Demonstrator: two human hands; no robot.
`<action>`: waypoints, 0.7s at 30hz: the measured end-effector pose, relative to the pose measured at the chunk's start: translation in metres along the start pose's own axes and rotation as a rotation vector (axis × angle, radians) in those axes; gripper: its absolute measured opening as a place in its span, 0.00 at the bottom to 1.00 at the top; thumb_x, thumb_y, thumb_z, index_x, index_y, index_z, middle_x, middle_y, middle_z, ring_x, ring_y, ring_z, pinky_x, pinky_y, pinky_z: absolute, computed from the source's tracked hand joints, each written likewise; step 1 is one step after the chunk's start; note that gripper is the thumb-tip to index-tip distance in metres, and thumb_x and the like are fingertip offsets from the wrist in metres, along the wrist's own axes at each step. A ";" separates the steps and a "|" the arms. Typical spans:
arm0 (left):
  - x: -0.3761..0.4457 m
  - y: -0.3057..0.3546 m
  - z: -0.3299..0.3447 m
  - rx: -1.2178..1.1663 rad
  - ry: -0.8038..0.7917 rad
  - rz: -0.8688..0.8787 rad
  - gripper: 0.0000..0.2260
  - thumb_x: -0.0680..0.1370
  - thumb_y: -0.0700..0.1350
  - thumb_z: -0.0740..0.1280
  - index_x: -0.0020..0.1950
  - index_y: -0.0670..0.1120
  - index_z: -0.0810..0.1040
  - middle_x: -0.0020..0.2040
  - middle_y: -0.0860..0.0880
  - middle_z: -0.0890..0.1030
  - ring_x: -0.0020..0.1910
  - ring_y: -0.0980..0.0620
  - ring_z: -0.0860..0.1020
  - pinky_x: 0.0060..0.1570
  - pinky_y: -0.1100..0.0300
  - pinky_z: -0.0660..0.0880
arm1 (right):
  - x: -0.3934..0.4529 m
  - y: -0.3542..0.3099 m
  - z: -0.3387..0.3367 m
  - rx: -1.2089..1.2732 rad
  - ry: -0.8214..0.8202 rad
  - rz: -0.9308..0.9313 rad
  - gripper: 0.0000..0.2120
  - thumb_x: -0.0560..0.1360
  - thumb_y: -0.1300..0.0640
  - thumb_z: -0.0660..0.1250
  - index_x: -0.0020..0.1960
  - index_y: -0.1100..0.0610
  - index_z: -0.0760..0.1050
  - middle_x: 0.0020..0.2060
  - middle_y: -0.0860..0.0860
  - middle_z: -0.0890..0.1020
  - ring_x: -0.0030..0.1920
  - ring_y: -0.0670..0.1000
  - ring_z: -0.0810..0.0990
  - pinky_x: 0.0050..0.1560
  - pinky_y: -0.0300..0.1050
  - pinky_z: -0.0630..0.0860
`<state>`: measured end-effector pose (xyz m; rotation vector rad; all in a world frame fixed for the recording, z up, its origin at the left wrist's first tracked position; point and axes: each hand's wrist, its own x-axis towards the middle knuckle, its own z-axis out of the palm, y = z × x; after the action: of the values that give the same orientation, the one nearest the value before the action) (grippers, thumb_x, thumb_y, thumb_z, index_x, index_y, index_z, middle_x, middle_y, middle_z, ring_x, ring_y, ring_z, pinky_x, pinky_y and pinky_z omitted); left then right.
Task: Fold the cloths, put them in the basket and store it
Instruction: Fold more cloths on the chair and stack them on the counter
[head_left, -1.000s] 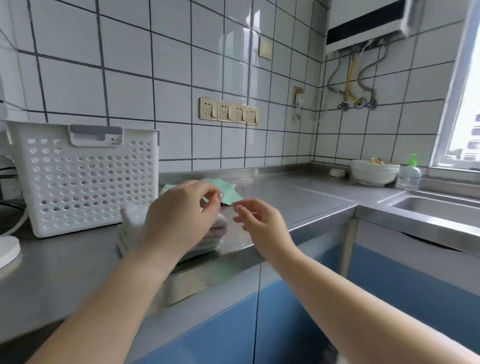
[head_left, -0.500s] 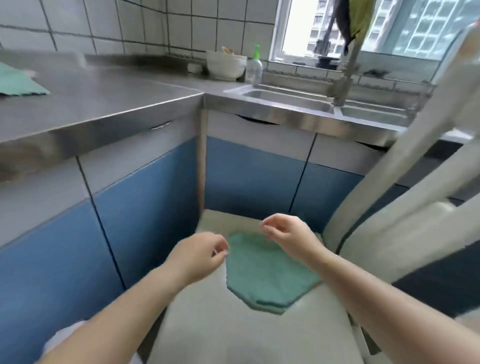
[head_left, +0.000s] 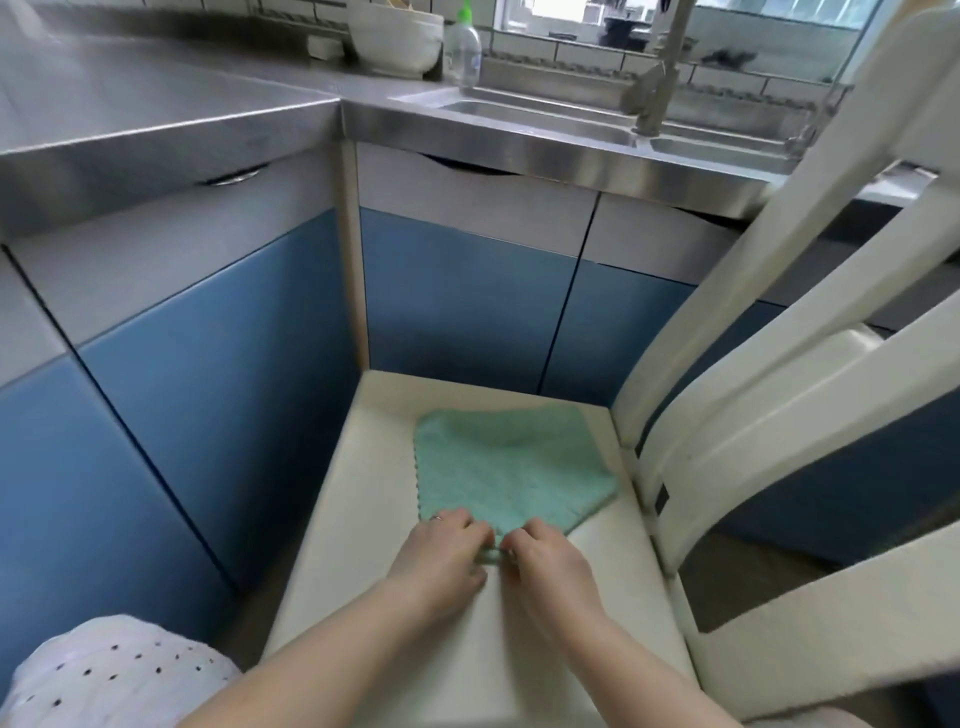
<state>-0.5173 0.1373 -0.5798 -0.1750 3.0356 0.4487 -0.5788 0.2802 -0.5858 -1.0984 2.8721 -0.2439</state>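
**Both hands close on the near corner of the green cloth**

Since half a second ago both hands have dropped from hovering above the soft green terry cloth (head_left: 511, 475) onto its nearest corner. Left hand (head_left: 444, 558) and right hand (head_left: 548, 564) now sit side by side, almost touching, fingers curled down over that corner where it points towards the person. They appear to pinch the fabric, though the fingertips are hidden under the knuckles, so the exact grip cannot be told.

Beyond the hands the cloth lies spread flat, unfolded, on the cream padded seat of the white wooden chair (head_left: 374, 519), its far edge near the seat's back edge and its scalloped hem running away from the left hand. No basket shows in this view.

My reading: this is the start of folding or collecting this one cloth. Next, the corner needs lifting clear of the seat, either carried forward to the far corner for a fold or raised to take the cloth to the steel worktop (head_left: 156, 114) beyond the left hand. Loose terry will sag, so both pinches should hold evenly.
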 end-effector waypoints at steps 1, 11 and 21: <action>0.001 0.004 0.000 0.023 0.005 -0.018 0.16 0.74 0.51 0.63 0.61 0.51 0.72 0.59 0.48 0.73 0.60 0.45 0.70 0.57 0.54 0.68 | 0.002 0.000 0.001 -0.033 0.023 0.003 0.09 0.57 0.55 0.73 0.34 0.50 0.75 0.32 0.47 0.75 0.32 0.50 0.77 0.26 0.40 0.62; 0.010 0.012 -0.024 -0.342 0.243 -0.001 0.08 0.80 0.47 0.58 0.53 0.47 0.74 0.49 0.49 0.80 0.50 0.47 0.76 0.50 0.55 0.69 | 0.013 0.015 -0.039 0.396 0.207 0.006 0.08 0.74 0.53 0.67 0.49 0.56 0.75 0.45 0.49 0.79 0.47 0.49 0.77 0.47 0.43 0.70; 0.009 0.012 -0.083 -0.844 0.402 -0.036 0.08 0.79 0.41 0.58 0.49 0.55 0.71 0.48 0.55 0.75 0.48 0.58 0.74 0.47 0.64 0.71 | 0.020 -0.005 -0.082 0.709 0.307 0.012 0.23 0.73 0.63 0.65 0.65 0.47 0.67 0.52 0.44 0.78 0.50 0.44 0.76 0.48 0.34 0.69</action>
<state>-0.5320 0.1238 -0.4980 -0.3914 2.9503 1.8540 -0.5996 0.2740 -0.5043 -0.9447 2.6244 -1.3982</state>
